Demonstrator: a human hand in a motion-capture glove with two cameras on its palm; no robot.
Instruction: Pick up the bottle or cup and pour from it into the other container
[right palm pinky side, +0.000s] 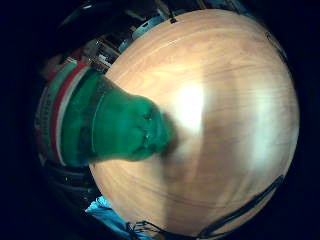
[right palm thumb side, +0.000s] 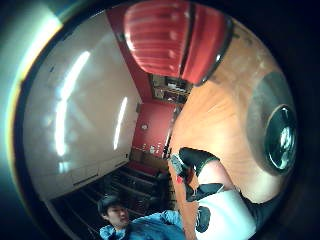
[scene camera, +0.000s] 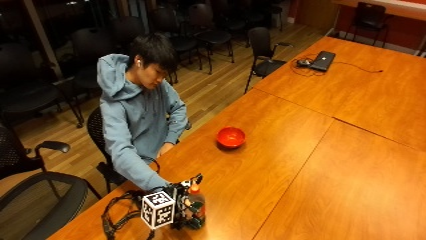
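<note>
From the outside view I see my gloved right hand (scene camera: 178, 200) at the near edge of the table (scene camera: 319, 165), wrapped round a green bottle (scene camera: 194, 207) with an orange cap that stands upright on the wood; the red bowl (scene camera: 231, 136) sits well apart, further along the table in front of the seated person. The little-finger palm view is largely filled by the bottle's green body and striped label (right palm pinky side: 115, 125), with its base down on the table surface (right palm pinky side: 225, 100), so I judge it not yet lifted. The thumb-side palm view shows the red bowl (right palm thumb side: 170, 37), the bottle's cap end (right palm thumb side: 220, 212) with a gloved finger (right palm thumb side: 197, 157) curled beside it. As I read it, the grasp is made; the lift, the carry to the bowl and the pour are all left.
</note>
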